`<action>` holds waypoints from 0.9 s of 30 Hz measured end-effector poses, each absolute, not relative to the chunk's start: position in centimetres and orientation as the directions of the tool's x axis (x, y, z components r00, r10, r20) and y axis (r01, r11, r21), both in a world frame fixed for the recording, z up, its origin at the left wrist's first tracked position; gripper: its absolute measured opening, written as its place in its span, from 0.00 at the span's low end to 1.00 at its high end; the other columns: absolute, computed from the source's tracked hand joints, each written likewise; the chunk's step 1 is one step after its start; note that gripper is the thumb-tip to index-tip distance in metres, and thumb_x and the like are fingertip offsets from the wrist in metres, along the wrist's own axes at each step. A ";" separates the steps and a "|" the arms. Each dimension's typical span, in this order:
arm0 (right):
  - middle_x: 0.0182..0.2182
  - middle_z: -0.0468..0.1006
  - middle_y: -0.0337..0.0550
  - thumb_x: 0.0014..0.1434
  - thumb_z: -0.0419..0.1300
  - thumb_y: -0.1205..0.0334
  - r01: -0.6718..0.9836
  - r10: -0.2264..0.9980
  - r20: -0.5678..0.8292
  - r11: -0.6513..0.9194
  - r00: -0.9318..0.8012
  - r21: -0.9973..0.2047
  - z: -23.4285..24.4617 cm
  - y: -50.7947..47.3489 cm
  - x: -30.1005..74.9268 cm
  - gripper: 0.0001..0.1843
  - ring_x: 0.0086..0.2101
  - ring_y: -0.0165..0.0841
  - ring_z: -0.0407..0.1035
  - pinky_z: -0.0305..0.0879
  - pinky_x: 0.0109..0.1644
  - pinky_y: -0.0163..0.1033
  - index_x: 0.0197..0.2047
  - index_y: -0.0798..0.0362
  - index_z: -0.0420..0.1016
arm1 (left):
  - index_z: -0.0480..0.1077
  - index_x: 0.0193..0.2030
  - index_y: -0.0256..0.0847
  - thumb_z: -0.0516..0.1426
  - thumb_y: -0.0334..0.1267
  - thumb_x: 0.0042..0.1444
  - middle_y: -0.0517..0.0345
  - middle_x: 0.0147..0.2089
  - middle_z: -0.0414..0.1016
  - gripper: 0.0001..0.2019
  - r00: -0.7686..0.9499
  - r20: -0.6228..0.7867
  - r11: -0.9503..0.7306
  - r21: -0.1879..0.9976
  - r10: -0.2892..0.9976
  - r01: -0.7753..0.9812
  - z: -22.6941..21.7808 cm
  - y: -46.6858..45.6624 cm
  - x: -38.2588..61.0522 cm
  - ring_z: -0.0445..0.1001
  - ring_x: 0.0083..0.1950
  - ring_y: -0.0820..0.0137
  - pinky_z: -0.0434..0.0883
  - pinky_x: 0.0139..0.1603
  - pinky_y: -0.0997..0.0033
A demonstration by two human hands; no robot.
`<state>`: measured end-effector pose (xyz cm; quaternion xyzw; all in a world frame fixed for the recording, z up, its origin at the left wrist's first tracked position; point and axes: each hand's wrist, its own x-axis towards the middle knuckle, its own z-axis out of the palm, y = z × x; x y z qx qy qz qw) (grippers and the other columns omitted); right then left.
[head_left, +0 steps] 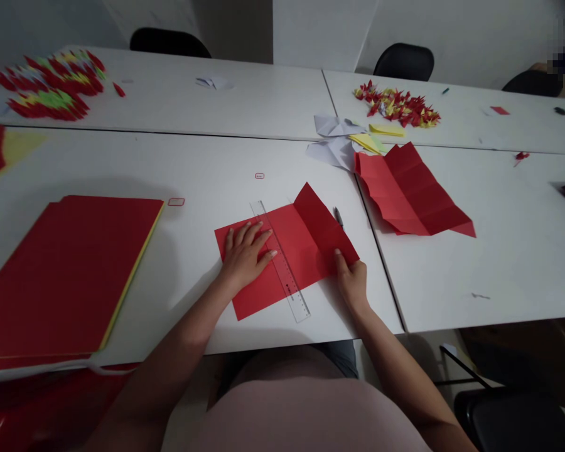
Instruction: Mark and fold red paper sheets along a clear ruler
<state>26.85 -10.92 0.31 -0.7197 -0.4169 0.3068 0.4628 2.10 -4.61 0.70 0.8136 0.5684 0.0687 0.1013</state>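
Observation:
A red paper sheet lies on the white table in front of me, with a clear plastic ruler laid across it. My left hand presses flat on the paper and the ruler's left edge, fingers spread. My right hand pinches the sheet's right part, which is lifted and folded up along the ruler. A pen lies just behind that raised flap.
A stack of red sheets over yellow ones sits at my left. A creased red sheet and white and yellow papers lie to the right. Piles of small folded pieces rest on the far tables. Black chairs stand behind.

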 end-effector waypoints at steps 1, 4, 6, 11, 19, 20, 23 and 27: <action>0.16 0.57 0.34 0.57 0.54 0.38 0.319 0.885 -0.052 -0.221 0.463 -0.922 0.3 -10.9 26.9 0.26 0.21 0.29 0.52 0.48 0.24 0.36 0.19 0.49 0.58 | 0.59 0.69 0.49 0.46 0.53 0.68 0.55 0.76 0.51 0.26 0.345 -0.002 -0.334 0.242 0.939 0.911 0.7 -4.6 2.1 0.44 0.76 0.55 0.38 0.74 0.40; 0.16 0.58 0.35 0.56 0.54 0.38 0.324 0.886 -0.047 -0.218 0.462 -0.921 0.2 -10.9 26.9 0.26 0.22 0.29 0.53 0.48 0.24 0.36 0.19 0.50 0.59 | 0.59 0.70 0.49 0.46 0.53 0.68 0.55 0.76 0.51 0.26 0.346 0.001 -0.337 0.241 0.938 0.910 0.7 -4.6 2.1 0.44 0.76 0.55 0.38 0.74 0.41; 0.16 0.58 0.35 0.57 0.54 0.38 0.324 0.886 -0.048 -0.218 0.462 -0.921 0.2 -10.9 26.8 0.26 0.22 0.29 0.53 0.48 0.24 0.36 0.19 0.50 0.59 | 0.59 0.70 0.48 0.47 0.53 0.68 0.55 0.76 0.51 0.26 0.345 0.002 -0.335 0.241 0.939 0.911 0.7 -4.6 2.1 0.44 0.76 0.55 0.38 0.74 0.41; 0.15 0.55 0.34 0.57 0.55 0.41 0.306 0.882 -0.066 -0.232 0.467 -0.923 0.2 -11.0 26.8 0.25 0.21 0.28 0.52 0.47 0.23 0.36 0.18 0.48 0.56 | 0.59 0.70 0.49 0.46 0.54 0.68 0.56 0.76 0.50 0.27 0.342 -0.001 -0.332 0.235 0.940 0.914 0.6 -4.6 2.1 0.44 0.77 0.54 0.38 0.74 0.40; 0.16 0.55 0.34 0.57 0.55 0.40 0.302 0.889 -0.061 -0.217 0.453 -0.928 0.1 -11.0 26.9 0.26 0.21 0.28 0.51 0.47 0.23 0.36 0.19 0.49 0.56 | 0.59 0.70 0.49 0.44 0.54 0.69 0.56 0.76 0.50 0.27 0.351 0.013 -0.345 0.217 0.936 0.913 0.3 -4.7 1.9 0.44 0.77 0.55 0.38 0.74 0.40; 0.16 0.55 0.33 0.57 0.55 0.40 0.304 0.889 -0.062 -0.220 0.455 -0.927 0.1 -11.0 26.9 0.26 0.21 0.28 0.51 0.46 0.23 0.36 0.19 0.48 0.56 | 0.59 0.70 0.49 0.44 0.54 0.69 0.56 0.76 0.50 0.27 0.351 0.015 -0.346 0.216 0.936 0.913 0.2 -4.7 1.9 0.44 0.77 0.55 0.38 0.74 0.40; 0.15 0.54 0.33 0.57 0.55 0.41 0.308 0.886 -0.066 -0.229 0.459 -0.923 0.1 -11.0 26.9 0.26 0.21 0.28 0.51 0.46 0.23 0.36 0.19 0.48 0.55 | 0.59 0.70 0.49 0.45 0.54 0.69 0.56 0.76 0.50 0.27 0.350 0.017 -0.345 0.211 0.937 0.914 0.1 -4.6 1.9 0.44 0.76 0.55 0.38 0.74 0.40; 0.15 0.54 0.33 0.57 0.55 0.41 0.310 0.884 -0.073 -0.238 0.462 -0.920 0.1 -11.0 26.9 0.26 0.20 0.27 0.50 0.45 0.22 0.36 0.18 0.48 0.55 | 0.58 0.71 0.50 0.44 0.54 0.69 0.57 0.76 0.50 0.27 0.348 0.013 -0.343 0.213 0.937 0.915 0.1 -4.6 1.9 0.44 0.76 0.55 0.38 0.74 0.40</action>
